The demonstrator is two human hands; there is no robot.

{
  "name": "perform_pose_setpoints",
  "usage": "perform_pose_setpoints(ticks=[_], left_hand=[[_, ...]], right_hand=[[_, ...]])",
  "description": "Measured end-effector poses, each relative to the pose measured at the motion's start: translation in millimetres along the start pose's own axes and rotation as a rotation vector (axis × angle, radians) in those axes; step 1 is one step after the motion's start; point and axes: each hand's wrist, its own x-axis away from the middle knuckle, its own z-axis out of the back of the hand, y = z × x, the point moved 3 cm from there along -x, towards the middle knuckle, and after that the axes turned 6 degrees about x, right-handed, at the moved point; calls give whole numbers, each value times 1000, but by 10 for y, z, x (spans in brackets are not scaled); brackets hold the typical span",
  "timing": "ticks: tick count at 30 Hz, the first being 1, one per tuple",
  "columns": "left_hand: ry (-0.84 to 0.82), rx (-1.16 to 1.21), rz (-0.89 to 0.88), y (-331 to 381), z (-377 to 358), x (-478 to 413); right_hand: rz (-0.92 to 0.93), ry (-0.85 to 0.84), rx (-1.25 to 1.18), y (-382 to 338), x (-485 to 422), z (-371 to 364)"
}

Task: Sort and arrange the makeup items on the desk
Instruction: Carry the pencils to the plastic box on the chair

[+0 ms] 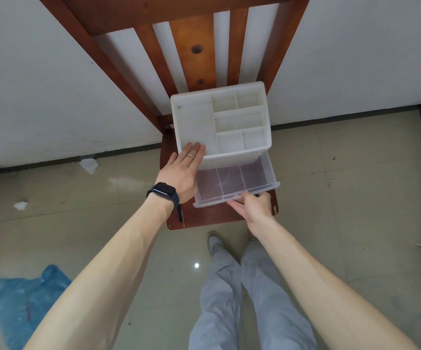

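A white plastic makeup organizer [255, 87] with several empty top compartments stands on the seat of a wooden chair [212, 215]. Its clear drawer [232, 181] is pulled out toward me and holds nothing; two thin dividers split it into three sections. My left hand [183, 170], with a ring and a dark watch on the wrist, rests flat with straight fingers on the organizer's front left corner. My right hand [253, 207] grips the front edge of the drawer, fingers curled under its lip. No makeup items are in view.
The chair's slatted back [191, 46] rises against a white wall. On the tiled floor lie crumpled white paper [89, 165], another scrap [20, 205] and a blue plastic bag [25, 304] at lower left. My legs in grey trousers [242, 299] stand right before the chair.
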Motion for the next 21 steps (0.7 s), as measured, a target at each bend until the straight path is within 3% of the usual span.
perform_pose_setpoints(ticks=[10, 13, 16, 21], left_hand=[[39, -3, -11, -12, -24, 15], [40, 5, -12, -2, -43, 20], [31, -3, -8, -22, -46, -4], [7, -29, -11, -37, -71, 6]], right_hand=[[-85, -136, -376, -533, -15, -504], [-127, -249, -450, -647, -22, -525], [-159, -363, -406, -717, -55, -566], [-111, -372, -305, -588, -128, -419]])
